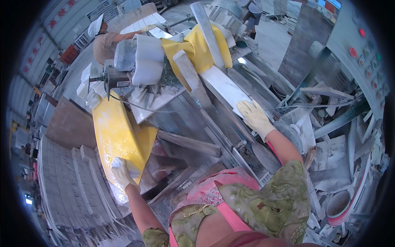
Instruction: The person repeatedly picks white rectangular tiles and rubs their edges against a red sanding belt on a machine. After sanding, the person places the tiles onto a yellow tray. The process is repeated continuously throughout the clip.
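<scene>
My right hand (pixel 254 116), in a cream glove, rests with stretched fingers on the near end of a white marble strip (pixel 225 87). That strip lies on the machine and runs back under a yellow sheet (pixel 209 43). Down at the left, my gloved left hand (pixel 122 173) is closed around something small and whitish that I cannot make out. It is over the wet lower end of a yellow cover (pixel 110 127), which is draped over a slanted support.
A control panel (pixel 364 61) with coloured buttons stands at the right. Left of me are stacked pale strips (pixel 70 177). Broken slabs (pixel 329 152) and a bucket (pixel 339 204) crowd the right side. Behind the machine works a person in a white hard hat (pixel 96 25).
</scene>
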`<state>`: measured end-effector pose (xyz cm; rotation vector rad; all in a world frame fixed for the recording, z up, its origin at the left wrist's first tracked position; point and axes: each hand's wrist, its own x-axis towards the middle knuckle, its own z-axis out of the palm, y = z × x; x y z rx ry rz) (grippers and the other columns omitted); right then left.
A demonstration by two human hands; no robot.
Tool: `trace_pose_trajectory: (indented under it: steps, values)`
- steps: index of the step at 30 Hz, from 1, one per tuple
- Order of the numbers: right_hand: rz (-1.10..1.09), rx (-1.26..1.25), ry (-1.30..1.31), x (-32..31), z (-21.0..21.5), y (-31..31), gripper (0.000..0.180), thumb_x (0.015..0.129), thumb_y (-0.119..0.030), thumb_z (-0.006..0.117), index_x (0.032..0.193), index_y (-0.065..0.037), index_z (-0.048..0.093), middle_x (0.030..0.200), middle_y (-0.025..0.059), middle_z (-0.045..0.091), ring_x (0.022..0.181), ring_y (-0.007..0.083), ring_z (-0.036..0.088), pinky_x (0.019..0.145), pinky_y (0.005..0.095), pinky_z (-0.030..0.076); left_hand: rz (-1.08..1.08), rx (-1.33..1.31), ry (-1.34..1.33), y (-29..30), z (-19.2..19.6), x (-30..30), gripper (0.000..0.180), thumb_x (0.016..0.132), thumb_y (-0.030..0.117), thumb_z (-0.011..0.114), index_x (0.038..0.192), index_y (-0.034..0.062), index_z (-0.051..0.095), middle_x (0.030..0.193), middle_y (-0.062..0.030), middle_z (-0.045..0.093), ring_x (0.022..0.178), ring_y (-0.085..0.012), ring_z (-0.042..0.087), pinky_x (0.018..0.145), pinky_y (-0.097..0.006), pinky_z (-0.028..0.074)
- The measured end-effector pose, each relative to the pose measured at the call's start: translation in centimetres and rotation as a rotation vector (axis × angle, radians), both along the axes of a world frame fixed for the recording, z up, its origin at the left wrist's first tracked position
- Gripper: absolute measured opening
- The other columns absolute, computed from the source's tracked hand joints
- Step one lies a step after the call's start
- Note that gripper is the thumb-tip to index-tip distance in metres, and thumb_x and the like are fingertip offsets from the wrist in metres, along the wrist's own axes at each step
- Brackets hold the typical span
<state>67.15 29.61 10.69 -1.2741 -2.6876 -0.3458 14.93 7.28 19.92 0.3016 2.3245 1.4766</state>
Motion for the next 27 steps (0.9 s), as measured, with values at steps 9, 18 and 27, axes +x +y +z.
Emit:
trace_pose_trajectory:
  steps: [9,18,27]
  values:
    - [-0.066,0.007,-0.049,-2.5,-0.9,2.8,0.066,0.094,-0.008,0.049,0.158,-0.001,0.034,0.162,0.0159,0.04,0.153,0.0313,0.033,0.127,0.0475,0.023,0.0,-0.151,0.322,-0.2,-6.2,-5.8,0.065,0.087,0.047,0.069,0.128,-0.0021,0.057,0.122,-0.0249,0.062,0.111,-0.04,0.062,0.097,-0.048,0.048]
    - [-0.276,-0.328,-0.148,-3.7,3.4,5.7,0.052,0.089,-0.027,0.07,0.137,-0.007,0.061,0.134,0.0184,0.065,0.122,0.0373,0.063,0.1,0.0489,0.052,0.023,-0.42,0.197,0.4,-4.1,-4.9,0.079,0.079,0.044,0.078,0.134,-0.0056,0.051,0.136,-0.0302,0.059,0.129,-0.0449,0.056,0.105,-0.047,0.047]
    - [0.005,-0.982,1.069,-27.0,3.8,-0.6,0.038,0.095,-0.027,0.072,0.119,0.002,0.07,0.102,0.0061,0.073,0.089,0.0152,0.067,0.081,0.034,0.054,-0.016,-0.338,0.205,-0.5,-2.3,-4.3,0.097,0.085,0.05,0.075,0.151,-0.011,0.037,0.143,-0.0356,0.054,0.128,-0.0462,0.059,0.106,-0.047,0.049]
